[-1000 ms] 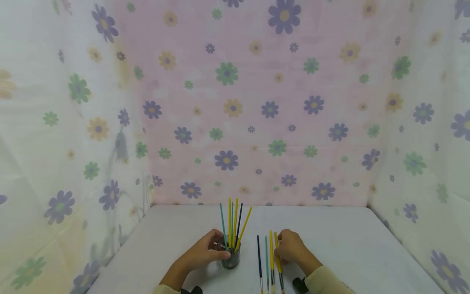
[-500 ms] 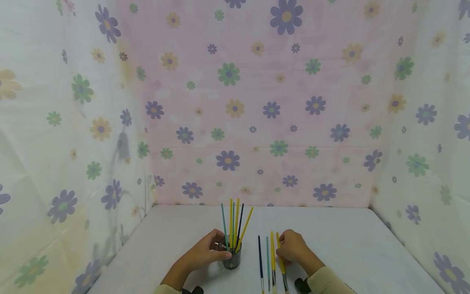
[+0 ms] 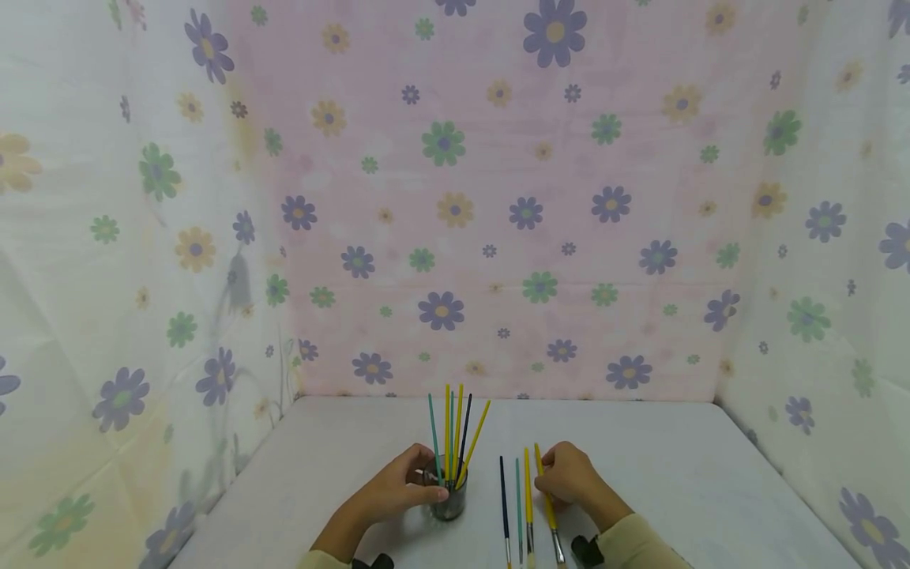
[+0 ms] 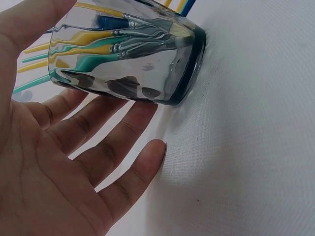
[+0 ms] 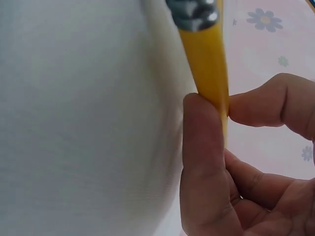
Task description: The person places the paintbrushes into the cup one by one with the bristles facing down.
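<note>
White table [image 3: 654, 466] — glass [image 3: 449, 506], paintbrushes [image 3: 528, 498].

Yellow brush [image 5: 207, 64] cut off by the top edge of the right wrist view

Yellow, teal and navy against pastel

The glass [image 4: 147, 81] is clear, darkening to blue-grey at its base; its brushes [image 3: 458, 427] show three yellow handles, two teal and one navy. Beside it come a navy brush [image 3: 504, 499], a teal brush [image 3: 519, 502] and two yellow brushes [image 3: 528, 494], one with a silver ferrule [image 5: 194, 14]. The worktop [image 3: 640, 446] is white. The backdrop [image 3: 490, 178] is pale pink, scattered with purple, green and soft orange flowers [image 3: 444, 144]; the left curtain [image 3: 53, 308] and right curtain [image 3: 853, 332] repeat them on creamy white. The sleeves [image 3: 640, 541] are pale beige.
</note>
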`<action>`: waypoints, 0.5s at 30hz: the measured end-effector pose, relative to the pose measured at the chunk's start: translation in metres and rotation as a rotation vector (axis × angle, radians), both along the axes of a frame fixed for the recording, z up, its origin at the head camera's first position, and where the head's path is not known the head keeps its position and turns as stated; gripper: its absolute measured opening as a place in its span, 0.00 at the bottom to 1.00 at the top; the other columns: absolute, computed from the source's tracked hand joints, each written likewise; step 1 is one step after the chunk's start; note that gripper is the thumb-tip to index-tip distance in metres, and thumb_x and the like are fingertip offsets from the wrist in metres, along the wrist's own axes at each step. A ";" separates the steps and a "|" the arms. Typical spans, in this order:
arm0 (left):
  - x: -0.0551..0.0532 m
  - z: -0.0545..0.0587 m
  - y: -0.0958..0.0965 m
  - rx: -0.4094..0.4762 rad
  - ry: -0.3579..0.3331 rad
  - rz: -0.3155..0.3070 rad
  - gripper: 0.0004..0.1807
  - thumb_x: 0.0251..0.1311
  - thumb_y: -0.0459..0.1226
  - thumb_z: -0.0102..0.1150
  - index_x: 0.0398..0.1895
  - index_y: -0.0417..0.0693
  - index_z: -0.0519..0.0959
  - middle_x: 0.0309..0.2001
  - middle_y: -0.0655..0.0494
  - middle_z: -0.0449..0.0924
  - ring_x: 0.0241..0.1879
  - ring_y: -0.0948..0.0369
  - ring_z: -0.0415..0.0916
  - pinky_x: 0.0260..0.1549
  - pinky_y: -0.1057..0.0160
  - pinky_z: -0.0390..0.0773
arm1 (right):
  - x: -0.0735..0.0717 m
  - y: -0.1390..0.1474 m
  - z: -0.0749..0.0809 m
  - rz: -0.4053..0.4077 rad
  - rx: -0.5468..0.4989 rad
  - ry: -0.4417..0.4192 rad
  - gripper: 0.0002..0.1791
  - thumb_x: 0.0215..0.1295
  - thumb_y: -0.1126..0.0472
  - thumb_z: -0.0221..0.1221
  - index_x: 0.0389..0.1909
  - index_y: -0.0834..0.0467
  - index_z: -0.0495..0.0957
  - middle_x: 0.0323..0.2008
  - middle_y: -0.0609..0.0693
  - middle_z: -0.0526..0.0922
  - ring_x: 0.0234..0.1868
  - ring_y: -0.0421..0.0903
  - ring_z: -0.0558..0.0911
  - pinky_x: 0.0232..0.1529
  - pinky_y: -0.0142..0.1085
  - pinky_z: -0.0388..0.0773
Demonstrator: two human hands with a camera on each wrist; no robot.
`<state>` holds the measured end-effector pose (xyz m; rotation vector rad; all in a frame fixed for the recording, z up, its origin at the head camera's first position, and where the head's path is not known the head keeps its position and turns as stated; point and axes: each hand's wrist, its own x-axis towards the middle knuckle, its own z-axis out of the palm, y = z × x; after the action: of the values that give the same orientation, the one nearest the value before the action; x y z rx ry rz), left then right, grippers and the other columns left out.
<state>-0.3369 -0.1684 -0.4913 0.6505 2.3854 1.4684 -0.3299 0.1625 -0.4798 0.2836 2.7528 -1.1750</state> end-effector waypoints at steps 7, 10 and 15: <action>0.002 0.002 -0.001 -0.002 -0.009 0.001 0.33 0.63 0.49 0.71 0.62 0.42 0.69 0.56 0.52 0.80 0.56 0.54 0.79 0.57 0.43 0.78 | 0.000 0.003 0.006 -0.001 -0.115 0.060 0.24 0.57 0.66 0.70 0.54 0.68 0.76 0.39 0.57 0.81 0.30 0.48 0.82 0.24 0.36 0.84; 0.003 0.002 0.000 -0.012 -0.009 0.017 0.32 0.63 0.49 0.72 0.62 0.43 0.70 0.55 0.52 0.80 0.56 0.54 0.80 0.57 0.43 0.79 | -0.001 0.004 0.009 -0.012 -0.165 0.081 0.23 0.58 0.66 0.69 0.53 0.67 0.75 0.40 0.57 0.82 0.33 0.48 0.83 0.25 0.37 0.85; 0.002 0.002 0.001 -0.015 -0.008 0.019 0.33 0.62 0.50 0.72 0.62 0.44 0.70 0.56 0.52 0.81 0.55 0.55 0.80 0.56 0.44 0.79 | -0.003 0.005 0.013 -0.043 -0.237 0.113 0.23 0.60 0.66 0.69 0.55 0.65 0.74 0.40 0.58 0.80 0.34 0.49 0.83 0.26 0.39 0.86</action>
<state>-0.3347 -0.1678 -0.4894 0.6191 2.4000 1.4567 -0.3333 0.1672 -0.4672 0.2569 2.6747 -1.5563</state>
